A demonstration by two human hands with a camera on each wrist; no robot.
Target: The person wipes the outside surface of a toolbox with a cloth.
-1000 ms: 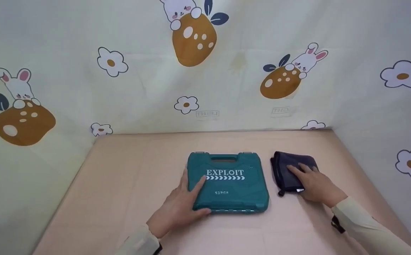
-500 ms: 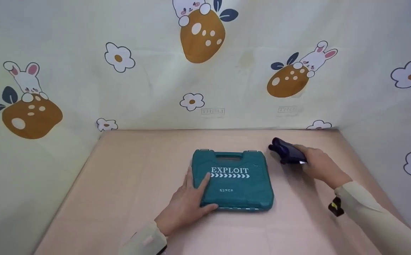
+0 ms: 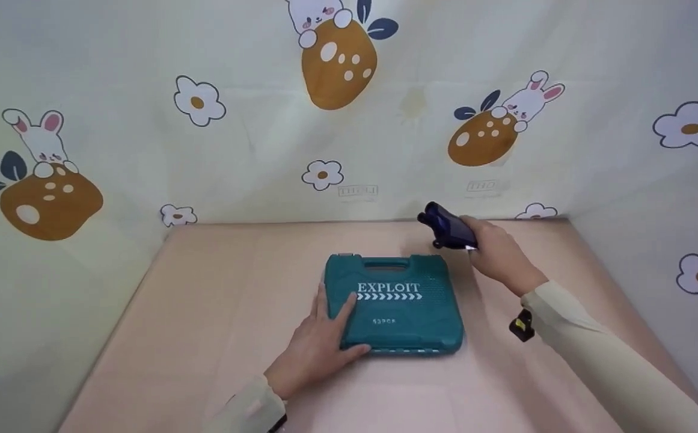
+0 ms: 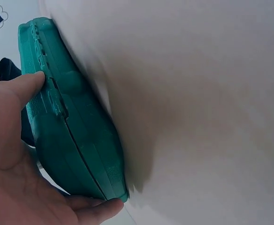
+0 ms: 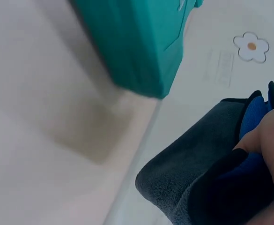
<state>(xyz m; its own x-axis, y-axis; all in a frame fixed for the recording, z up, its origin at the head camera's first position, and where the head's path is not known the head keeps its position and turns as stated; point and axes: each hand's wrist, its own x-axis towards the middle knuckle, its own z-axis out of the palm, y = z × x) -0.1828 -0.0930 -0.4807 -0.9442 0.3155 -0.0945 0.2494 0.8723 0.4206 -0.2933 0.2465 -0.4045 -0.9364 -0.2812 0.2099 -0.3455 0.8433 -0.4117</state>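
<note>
Closed teal case (image 3: 412, 334) marked EXPLOIT, face-up on the surface (image 3: 234, 288) — folded dark-blue cloth (image 3: 452, 230), raised near the case's far right corner.

The green case (image 3: 400, 308) — cut off atop the right wrist view — has blurred lower lettering (image 3: 384, 321).

A second ago the dark blue folded cloth (image 3: 454, 231) lay flat on the desk (image 3: 234, 313), right of the green case (image 3: 415, 334), under the spread fingers of the person's right grip (image 3: 501, 251). It is now pinched, lifted off and tilted. Since half a second ago, cloth and grip have moved leftward and farther back, near the case's far right corner.
</note>
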